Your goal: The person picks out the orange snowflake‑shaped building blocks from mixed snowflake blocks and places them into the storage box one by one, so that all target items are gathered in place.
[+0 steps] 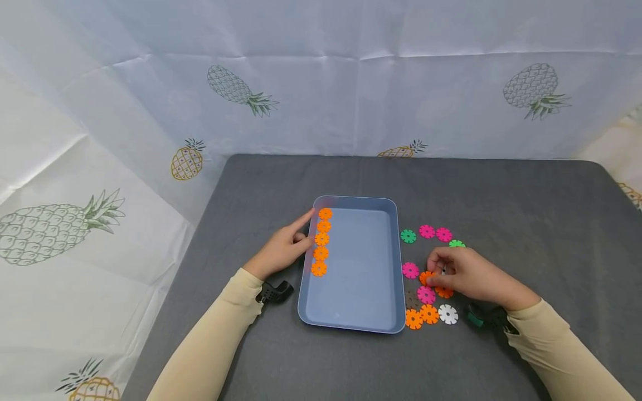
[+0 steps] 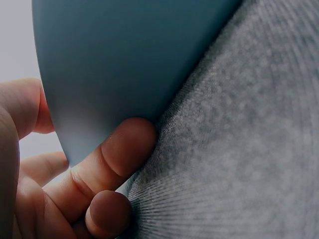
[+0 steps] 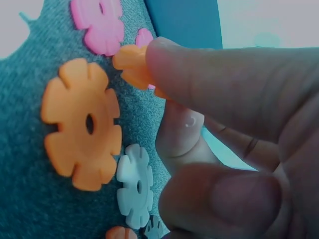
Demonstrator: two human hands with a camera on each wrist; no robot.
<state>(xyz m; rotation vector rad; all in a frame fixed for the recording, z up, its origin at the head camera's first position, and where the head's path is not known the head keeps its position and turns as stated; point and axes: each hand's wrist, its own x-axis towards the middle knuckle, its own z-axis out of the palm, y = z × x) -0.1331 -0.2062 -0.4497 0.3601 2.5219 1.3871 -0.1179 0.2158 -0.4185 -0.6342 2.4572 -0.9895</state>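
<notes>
A blue tray (image 1: 358,267) lies on the table, with a column of several orange interlocking discs (image 1: 321,238) along its left side. My left hand (image 1: 283,245) grips the tray's left wall; in the left wrist view its fingers lie on both sides of the blue wall (image 2: 114,59). To the right of the tray, my right hand (image 1: 466,273) pinches an orange disc (image 3: 132,64) between thumb and index finger, low over the loose pieces. Another orange disc (image 3: 82,124) and a white disc (image 3: 135,186) lie beside that hand in the right wrist view.
Pink discs (image 1: 426,295), green discs (image 1: 408,236), a white disc (image 1: 448,314), dark discs (image 1: 413,301) and more orange discs (image 1: 421,316) lie right of the tray on the grey tablecloth (image 1: 526,223). A pineapple-print curtain (image 1: 351,100) hangs behind the table.
</notes>
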